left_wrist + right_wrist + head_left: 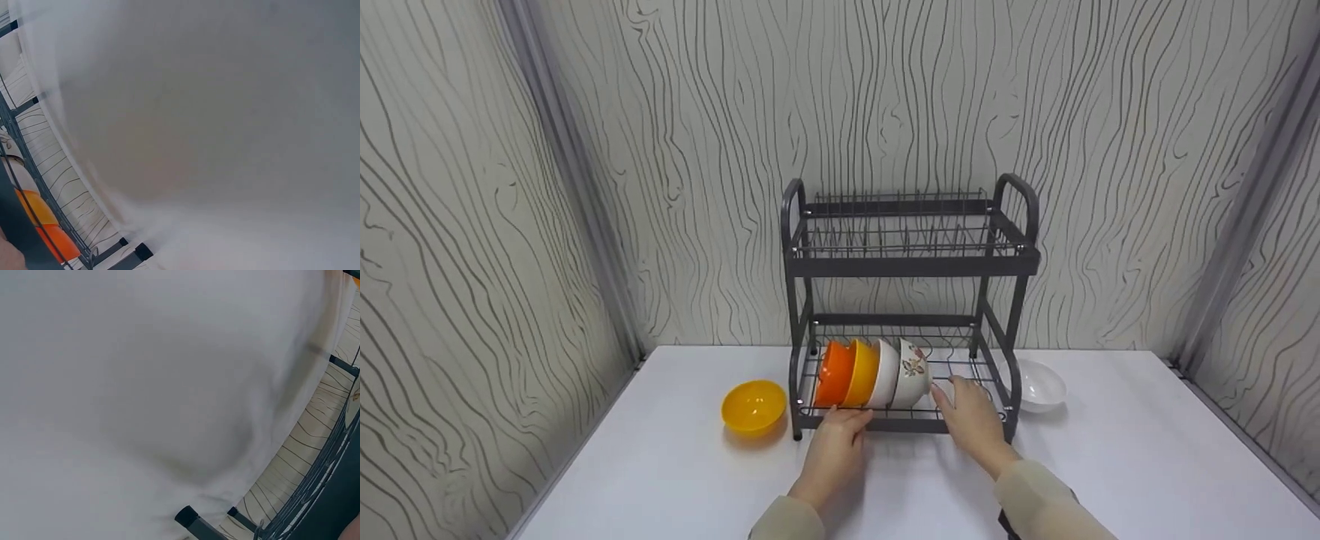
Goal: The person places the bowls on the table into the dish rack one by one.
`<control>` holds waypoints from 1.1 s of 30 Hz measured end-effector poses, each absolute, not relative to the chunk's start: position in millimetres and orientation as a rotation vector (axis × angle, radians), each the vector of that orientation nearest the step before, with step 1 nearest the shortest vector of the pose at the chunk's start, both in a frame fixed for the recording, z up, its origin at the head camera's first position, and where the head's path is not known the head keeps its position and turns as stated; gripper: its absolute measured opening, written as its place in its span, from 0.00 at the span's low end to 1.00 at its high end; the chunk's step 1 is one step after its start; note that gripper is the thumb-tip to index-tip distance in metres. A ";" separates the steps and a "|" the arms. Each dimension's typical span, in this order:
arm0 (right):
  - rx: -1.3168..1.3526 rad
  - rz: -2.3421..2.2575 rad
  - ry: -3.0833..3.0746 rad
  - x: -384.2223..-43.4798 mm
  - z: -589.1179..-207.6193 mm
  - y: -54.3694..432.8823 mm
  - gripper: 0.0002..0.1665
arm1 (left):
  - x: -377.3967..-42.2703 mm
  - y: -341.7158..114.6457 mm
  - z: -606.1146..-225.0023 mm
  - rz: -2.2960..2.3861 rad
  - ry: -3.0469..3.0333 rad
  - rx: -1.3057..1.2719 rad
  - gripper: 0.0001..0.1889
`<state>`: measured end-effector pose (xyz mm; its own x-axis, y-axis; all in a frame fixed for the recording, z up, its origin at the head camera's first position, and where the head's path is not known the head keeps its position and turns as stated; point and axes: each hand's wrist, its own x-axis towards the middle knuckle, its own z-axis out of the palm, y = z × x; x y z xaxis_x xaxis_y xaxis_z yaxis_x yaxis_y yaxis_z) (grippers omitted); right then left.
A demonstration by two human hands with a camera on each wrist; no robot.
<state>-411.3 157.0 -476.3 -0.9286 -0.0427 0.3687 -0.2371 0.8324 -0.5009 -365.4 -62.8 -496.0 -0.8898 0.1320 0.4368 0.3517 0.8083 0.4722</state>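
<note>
On the lower tier of a dark two-tier dish rack (911,266), an orange bowl (832,379), a yellow bowl (861,377), a white bowl (883,381) and a white bowl with a flower print (912,384) stand on edge, nested in a row. My left hand (837,442) is at the front rail below the orange and yellow bowls, fingers extended along it. Beside the flowered bowl's right side is my right hand (973,420), fingers loosely bent; whether it touches the bowl is unclear. Only a sliver of each hand shows in its wrist view.
A second yellow bowl (754,407) sits upright on the white table (660,465), left of the rack. Another white bowl (1042,388) stands to the right, partly behind the rack's leg. The upper tier holds wire dividers (900,238). Wood-grain panels (720,150) enclose the back and sides.
</note>
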 end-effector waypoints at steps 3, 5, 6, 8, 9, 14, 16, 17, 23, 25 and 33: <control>0.232 0.665 -2.676 -410.0 -479.8 158.6 0.33 | -365.6 -62.2 -495.7 -0.781 -2.604 -0.362 0.15; 0.252 0.583 -2.674 -408.9 -482.4 158.6 0.31 | -365.8 -62.2 -495.7 -0.778 -2.606 -0.357 0.15; 0.260 0.541 -2.674 -408.1 -483.6 158.8 0.31 | -365.8 -62.1 -495.6 -0.781 -2.608 -0.357 0.15; 0.277 0.464 -2.670 -406.8 -486.0 159.0 0.29 | -365.1 -61.6 -495.4 -0.793 -2.612 -0.357 0.15; 0.285 0.423 -2.672 -406.4 -487.1 159.1 0.28 | -364.8 -61.3 -495.4 -0.799 -2.613 -0.357 0.15; 0.296 0.287 -2.646 -406.0 -491.5 157.2 0.23 | -362.7 -61.0 -496.3 -0.804 -2.587 -0.367 0.15; 0.297 0.264 -2.623 -406.5 -492.6 156.2 0.22 | -363.2 -61.3 -498.1 -0.771 -2.564 -0.370 0.15; 0.294 0.261 -2.612 -406.7 -493.0 155.8 0.21 | -363.1 -61.3 -498.4 -0.757 -2.557 -0.367 0.15; 0.276 0.259 -2.571 -408.8 -496.6 154.8 0.18 | -362.1 -59.7 -498.7 -0.732 -2.543 -0.354 0.14; 0.272 0.254 -2.564 -409.2 -497.6 154.7 0.17 | -361.1 -59.3 -497.3 -0.731 -2.559 -0.359 0.14; 0.266 0.251 -2.543 -407.3 -495.8 153.6 0.17 | -357.8 -69.1 -484.5 -0.818 -2.673 -0.411 0.15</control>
<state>-407.3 153.6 -495.8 -0.8207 -0.1358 0.5550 -0.2418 0.9626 -0.1220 -357.8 -69.1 -484.5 -0.9091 0.1787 0.3763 0.3587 0.7952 0.4889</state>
